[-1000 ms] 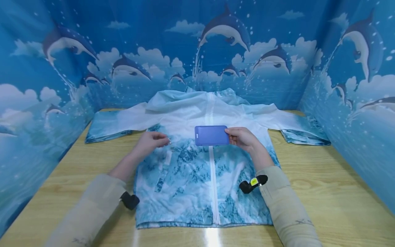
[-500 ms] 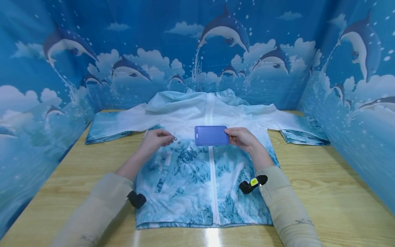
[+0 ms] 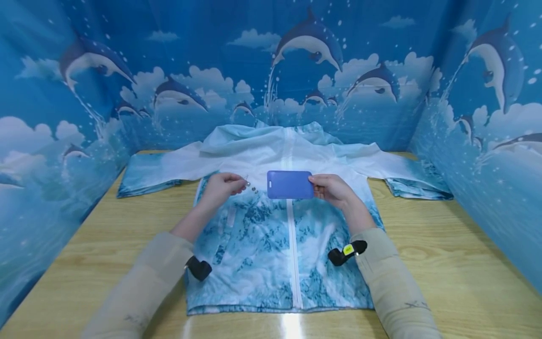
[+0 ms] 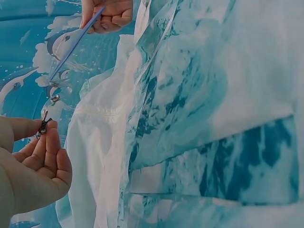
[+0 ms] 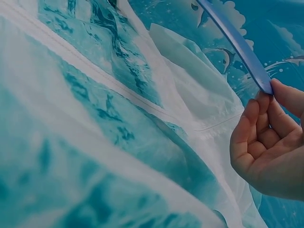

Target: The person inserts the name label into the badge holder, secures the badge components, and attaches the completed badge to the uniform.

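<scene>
My right hand point(image 3: 332, 189) pinches the right end of a blue-purple badge holder point(image 3: 290, 184) between thumb and fingers. The holder hangs level above the jacket, its small slot at the left end; the right wrist view shows it edge-on. Between the thumb and fingertips of my left hand point(image 3: 224, 188) is a small metal clasp point(image 4: 44, 126). Little metal links point(image 4: 55, 98) trail from it toward the holder's slotted end, close to it in the head view. Beneath both hands lies a blue and white zip jacket point(image 3: 254, 254), front up, sleeves spread sideways.
The jacket covers the middle of a light wood table point(image 3: 457, 263). Blue curtains with dolphins and clouds point(image 3: 237, 56) enclose the table at the back and both sides. A small black device point(image 3: 348, 253) is strapped on each sleeve.
My left hand has moved right and slightly up, bringing the metal clasp closer to the badge holder; its dangling links have come into sight. The right hand has barely moved.
</scene>
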The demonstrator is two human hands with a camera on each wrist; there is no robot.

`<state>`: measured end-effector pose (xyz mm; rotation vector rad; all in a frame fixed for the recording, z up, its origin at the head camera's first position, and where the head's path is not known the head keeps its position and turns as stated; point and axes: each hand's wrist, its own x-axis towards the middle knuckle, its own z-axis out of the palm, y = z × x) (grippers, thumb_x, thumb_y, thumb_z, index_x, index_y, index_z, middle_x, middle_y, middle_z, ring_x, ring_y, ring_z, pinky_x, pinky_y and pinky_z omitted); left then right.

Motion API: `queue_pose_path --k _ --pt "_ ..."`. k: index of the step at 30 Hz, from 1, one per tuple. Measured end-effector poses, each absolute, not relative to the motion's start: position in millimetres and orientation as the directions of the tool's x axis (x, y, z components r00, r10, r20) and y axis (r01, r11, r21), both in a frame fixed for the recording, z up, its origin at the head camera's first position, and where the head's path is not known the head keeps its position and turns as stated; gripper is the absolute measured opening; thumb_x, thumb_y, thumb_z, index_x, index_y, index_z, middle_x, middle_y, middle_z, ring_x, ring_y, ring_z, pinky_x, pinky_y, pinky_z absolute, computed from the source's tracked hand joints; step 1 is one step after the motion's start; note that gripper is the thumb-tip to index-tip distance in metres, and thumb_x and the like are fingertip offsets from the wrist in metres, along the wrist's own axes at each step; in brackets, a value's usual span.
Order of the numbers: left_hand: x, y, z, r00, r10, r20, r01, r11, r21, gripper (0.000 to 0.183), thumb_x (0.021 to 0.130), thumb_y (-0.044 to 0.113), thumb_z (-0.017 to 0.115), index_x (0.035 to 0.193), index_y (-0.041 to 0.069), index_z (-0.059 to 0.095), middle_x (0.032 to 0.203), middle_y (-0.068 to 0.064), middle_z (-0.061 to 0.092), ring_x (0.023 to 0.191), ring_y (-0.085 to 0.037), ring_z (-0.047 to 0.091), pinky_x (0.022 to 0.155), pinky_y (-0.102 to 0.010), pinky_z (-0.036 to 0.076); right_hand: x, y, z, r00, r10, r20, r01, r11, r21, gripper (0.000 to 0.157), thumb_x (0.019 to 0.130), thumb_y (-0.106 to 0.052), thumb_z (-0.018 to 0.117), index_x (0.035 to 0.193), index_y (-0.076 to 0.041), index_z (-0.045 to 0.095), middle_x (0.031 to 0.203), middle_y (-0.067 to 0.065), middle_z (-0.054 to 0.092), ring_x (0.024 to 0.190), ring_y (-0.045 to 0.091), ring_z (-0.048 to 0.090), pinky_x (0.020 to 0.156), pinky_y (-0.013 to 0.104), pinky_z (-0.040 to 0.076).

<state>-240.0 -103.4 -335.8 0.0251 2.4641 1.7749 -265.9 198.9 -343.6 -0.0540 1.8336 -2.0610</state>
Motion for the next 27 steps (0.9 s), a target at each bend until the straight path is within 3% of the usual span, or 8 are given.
queue_pose_path --k 5,15,27 --pt "-243 -97 -335 -0.995 0.065 -0.076 -0.054 0.295 0.954 0.029 0.093 0.021 0.057 0.114 0.000 0.061 0.103 -0.015 0.064 0.095 -0.026 0.058 0.088 -0.044 0.045 -266 198 -344 -0.927 -0.306 -0.217 0.251 -0.078 -0.965 0.025 0.097 -0.013 0.050 0.082 -0.012 0.070 0.074 0.003 0.063 0.068 0.013 0.060 0.070 0.027 0.049" --pt "-250 -85 -334 -0.995 0.032 -0.097 -0.084 0.288 0.954 0.023 0.091 0.021 0.060 0.103 0.001 0.066 0.095 -0.013 0.065 0.088 -0.023 0.057 0.086 -0.044 0.046 -268 198 -345 -0.930 -0.317 -0.187 0.228 -0.098 -0.969 0.022 0.096 -0.015 0.051 0.085 -0.013 0.070 0.074 0.003 0.063 0.069 0.014 0.059 0.071 0.028 0.048" --pt "-258 -71 -335 -0.996 -0.031 -0.084 -0.089 0.255 0.963 0.021 0.091 0.021 0.060 0.102 0.003 0.063 0.096 -0.012 0.065 0.091 -0.025 0.060 0.086 -0.043 0.047 -267 197 -345 -0.937 -0.307 -0.168 0.215 -0.128 -0.968 0.021 0.095 -0.016 0.054 0.084 -0.014 0.071 0.074 0.002 0.063 0.069 0.014 0.058 0.071 0.028 0.048"
